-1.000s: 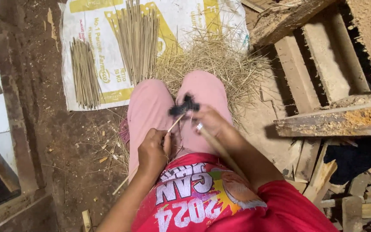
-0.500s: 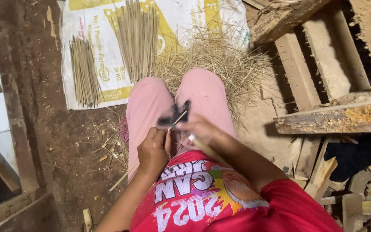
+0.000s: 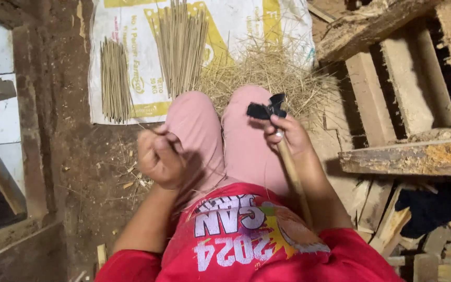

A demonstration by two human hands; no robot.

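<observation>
The tool (image 3: 283, 151) is a long wooden handle with a small black blade head (image 3: 267, 108) at its upper end. It sits over the person's right thigh, with the black head above the right knee of the pink trousers (image 3: 204, 130). The handle runs back from the head, under the fingers, along the inside of the forearm toward the red shirt (image 3: 246, 240).

The right hand (image 3: 288, 137) is closed around the handle just below the black head; the fingers wrap the wood and the thumb lies close to the head.

The left hand (image 3: 160, 156) is closed into a narrow fist over the left thigh, well apart from the right hand. A thin pale sliver (image 3: 147, 129) projects from the top of the fist; what else the fist holds cannot be determined.

Beyond the knees lies a heap of fine straw-like shavings (image 3: 267, 73), partly on a white printed sack (image 3: 236, 26) spread on the dirt floor (image 3: 79, 172). On the sack rest two groups of thin sticks: a longer bundle (image 3: 181, 47) near the middle and a shorter bundle (image 3: 115, 78) toward the left edge, both laid roughly parallel.

To the right stand rough wooden beams and planks (image 3: 403, 156), with wood offcuts (image 3: 392, 224) near the person's right elbow. A few chips lie scattered on the floor beside the left arm.
</observation>
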